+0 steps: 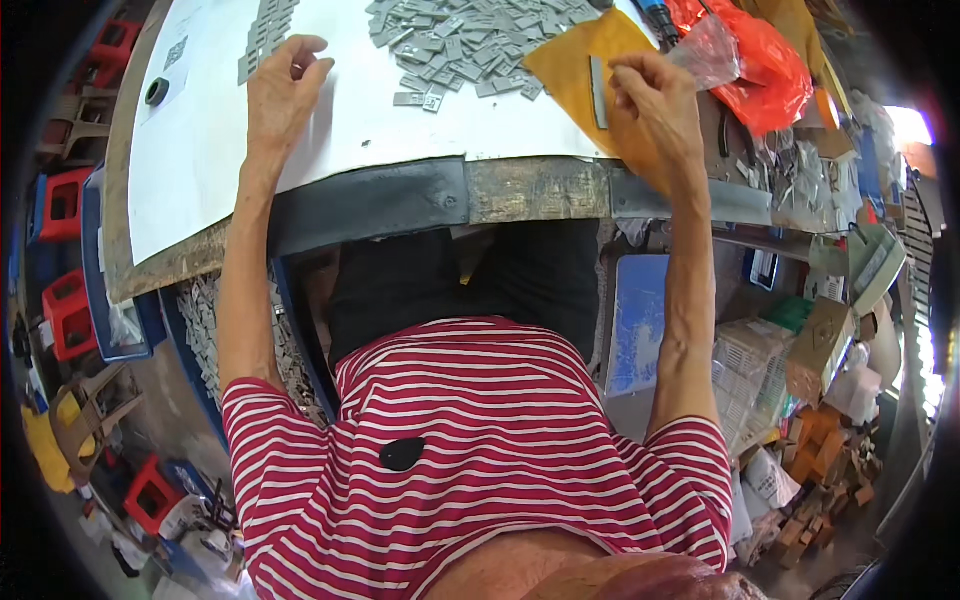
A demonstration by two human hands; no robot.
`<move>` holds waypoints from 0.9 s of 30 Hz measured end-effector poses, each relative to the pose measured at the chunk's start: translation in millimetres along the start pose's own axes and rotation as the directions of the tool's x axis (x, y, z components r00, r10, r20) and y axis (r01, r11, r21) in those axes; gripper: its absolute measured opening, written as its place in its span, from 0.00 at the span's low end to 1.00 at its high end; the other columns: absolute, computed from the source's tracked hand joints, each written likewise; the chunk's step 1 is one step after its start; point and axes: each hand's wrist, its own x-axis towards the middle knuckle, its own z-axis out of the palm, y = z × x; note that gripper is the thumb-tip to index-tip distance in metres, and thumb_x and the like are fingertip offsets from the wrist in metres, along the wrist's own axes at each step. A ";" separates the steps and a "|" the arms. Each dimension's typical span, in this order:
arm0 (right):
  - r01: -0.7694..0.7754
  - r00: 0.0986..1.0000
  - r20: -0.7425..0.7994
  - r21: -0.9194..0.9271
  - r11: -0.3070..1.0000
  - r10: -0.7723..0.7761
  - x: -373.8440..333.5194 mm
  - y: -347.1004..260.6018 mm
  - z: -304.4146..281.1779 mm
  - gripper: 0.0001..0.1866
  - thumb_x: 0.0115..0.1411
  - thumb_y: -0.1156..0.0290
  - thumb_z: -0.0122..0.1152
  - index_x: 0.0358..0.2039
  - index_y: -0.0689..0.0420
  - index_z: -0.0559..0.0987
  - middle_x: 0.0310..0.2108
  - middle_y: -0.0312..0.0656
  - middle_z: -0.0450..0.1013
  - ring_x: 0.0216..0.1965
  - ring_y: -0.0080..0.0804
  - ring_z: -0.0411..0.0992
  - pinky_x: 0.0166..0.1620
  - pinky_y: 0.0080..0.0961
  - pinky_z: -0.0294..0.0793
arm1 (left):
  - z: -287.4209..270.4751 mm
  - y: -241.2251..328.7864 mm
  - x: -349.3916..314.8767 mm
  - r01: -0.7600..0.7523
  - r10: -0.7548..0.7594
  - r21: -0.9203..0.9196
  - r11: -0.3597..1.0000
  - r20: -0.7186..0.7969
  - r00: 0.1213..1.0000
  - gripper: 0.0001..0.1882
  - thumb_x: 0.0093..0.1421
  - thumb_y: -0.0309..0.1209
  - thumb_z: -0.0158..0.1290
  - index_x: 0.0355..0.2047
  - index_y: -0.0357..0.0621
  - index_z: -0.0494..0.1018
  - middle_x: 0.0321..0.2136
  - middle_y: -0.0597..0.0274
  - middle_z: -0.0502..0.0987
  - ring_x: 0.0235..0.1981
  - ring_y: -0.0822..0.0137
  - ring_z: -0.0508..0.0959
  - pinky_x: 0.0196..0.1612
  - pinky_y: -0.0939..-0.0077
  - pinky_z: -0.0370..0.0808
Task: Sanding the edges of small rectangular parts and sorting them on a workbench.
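Observation:
My left hand (285,95) hovers at the left of the white-covered tabletop (210,170), beside a row of flat grey metal pieces (265,40). Its index finger and thumb are bent and apart, with nothing visible between them. My right hand (658,108) is over a yellow-orange cloth (560,55), fingers curled inward. Close to those fingertips lies a narrow grey strip (599,95); whether they touch it is unclear, and anything inside the curled fingers is hidden. Between both hands spreads a heap of small flat grey pieces with holes (450,40).
A black ring (157,92) sits at the table's left. Red plastic (765,80) and clear bags lie at the right, near black-handled pliers (725,132). Below the left table edge stands a blue bin of grey pieces (200,340). Red stools (70,315) are on the floor.

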 end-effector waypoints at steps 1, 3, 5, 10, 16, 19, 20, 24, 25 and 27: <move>0.007 0.997 -0.070 -0.112 0.994 -0.015 8.9 16.2 -4.8 0.11 0.51 0.72 0.49 0.30 0.66 0.75 0.18 0.40 0.71 0.20 0.22 0.69 0.25 0.19 0.67 | 4.5 1.0 0.2 0.030 -0.029 -0.032 0.999 0.031 0.999 0.10 0.51 0.29 0.51 0.35 0.42 0.73 0.22 0.62 0.74 0.24 0.71 0.73 0.30 0.79 0.72; 0.058 0.995 -0.068 -0.219 0.974 -0.074 23.5 37.4 -9.4 0.11 0.51 0.71 0.49 0.31 0.63 0.76 0.20 0.42 0.72 0.21 0.23 0.70 0.27 0.21 0.69 | 7.5 2.9 -2.0 0.064 -0.060 -0.063 0.996 0.061 0.996 0.10 0.51 0.29 0.51 0.35 0.42 0.72 0.23 0.62 0.74 0.24 0.72 0.73 0.30 0.79 0.72; 0.111 0.993 -0.007 -0.250 0.962 -0.116 28.6 41.0 -6.0 0.11 0.52 0.69 0.50 0.31 0.62 0.76 0.21 0.44 0.73 0.23 0.30 0.72 0.30 0.24 0.70 | 9.3 3.3 -5.1 0.114 -0.108 -0.066 0.991 0.099 0.989 0.10 0.51 0.29 0.50 0.35 0.42 0.72 0.24 0.61 0.75 0.24 0.72 0.73 0.31 0.79 0.72; 0.357 0.928 0.060 -0.429 0.830 -0.367 38.5 51.4 -1.1 0.09 0.53 0.69 0.50 0.30 0.61 0.75 0.26 0.47 0.72 0.29 0.43 0.72 0.33 0.31 0.70 | 9.4 6.6 -9.0 0.094 -0.081 -0.101 0.990 0.120 0.989 0.10 0.51 0.29 0.50 0.35 0.41 0.72 0.25 0.59 0.75 0.26 0.70 0.74 0.32 0.78 0.72; 0.536 0.828 0.217 -0.576 0.617 -0.517 42.6 50.6 1.7 0.04 0.53 0.70 0.51 0.28 0.54 0.73 0.28 0.40 0.70 0.29 0.43 0.70 0.29 0.33 0.70 | 8.7 16.6 -10.2 0.101 -0.075 -0.112 0.988 0.215 0.974 0.11 0.53 0.29 0.50 0.36 0.38 0.71 0.27 0.65 0.75 0.30 0.75 0.73 0.36 0.83 0.69; 0.584 0.800 0.265 -0.552 0.596 -0.538 47.7 52.0 -2.8 0.04 0.52 0.71 0.50 0.29 0.54 0.73 0.28 0.42 0.70 0.30 0.44 0.70 0.30 0.34 0.69 | 13.4 24.7 -9.0 -0.010 0.030 -0.126 0.992 0.159 0.987 0.10 0.50 0.29 0.50 0.33 0.37 0.72 0.23 0.54 0.74 0.26 0.63 0.75 0.33 0.75 0.71; 0.583 0.805 0.288 -0.547 0.601 -0.519 48.7 50.4 -5.7 0.05 0.53 0.71 0.50 0.29 0.55 0.72 0.29 0.42 0.70 0.30 0.44 0.70 0.30 0.34 0.69 | 12.5 27.9 -9.1 0.000 0.021 -0.101 0.995 0.208 0.978 0.10 0.52 0.29 0.49 0.34 0.38 0.72 0.25 0.57 0.75 0.27 0.68 0.74 0.34 0.78 0.70; 0.610 0.791 0.365 -0.544 0.577 -0.492 54.0 46.3 -6.7 0.04 0.52 0.73 0.49 0.29 0.57 0.70 0.28 0.46 0.69 0.29 0.47 0.69 0.30 0.35 0.69 | 13.8 38.6 -15.3 0.025 0.006 -0.106 0.994 0.287 0.958 0.10 0.54 0.30 0.49 0.35 0.39 0.72 0.26 0.60 0.75 0.29 0.71 0.74 0.35 0.79 0.70; 0.634 0.770 0.394 -0.565 0.528 -0.502 55.8 47.1 -6.3 0.04 0.52 0.73 0.48 0.28 0.57 0.70 0.27 0.47 0.69 0.28 0.47 0.69 0.30 0.36 0.69 | 15.3 38.4 -16.7 -0.010 0.042 -0.114 0.993 0.279 0.959 0.10 0.54 0.30 0.49 0.35 0.39 0.72 0.26 0.60 0.75 0.29 0.71 0.73 0.35 0.79 0.70; 0.647 0.756 0.409 -0.590 0.484 -0.511 57.2 49.0 -3.9 0.03 0.51 0.75 0.47 0.28 0.58 0.69 0.26 0.48 0.68 0.27 0.48 0.69 0.29 0.37 0.68 | 19.0 38.8 -20.6 -0.035 0.059 -0.100 0.994 0.251 0.966 0.10 0.54 0.30 0.49 0.35 0.39 0.72 0.26 0.60 0.74 0.29 0.72 0.73 0.35 0.80 0.70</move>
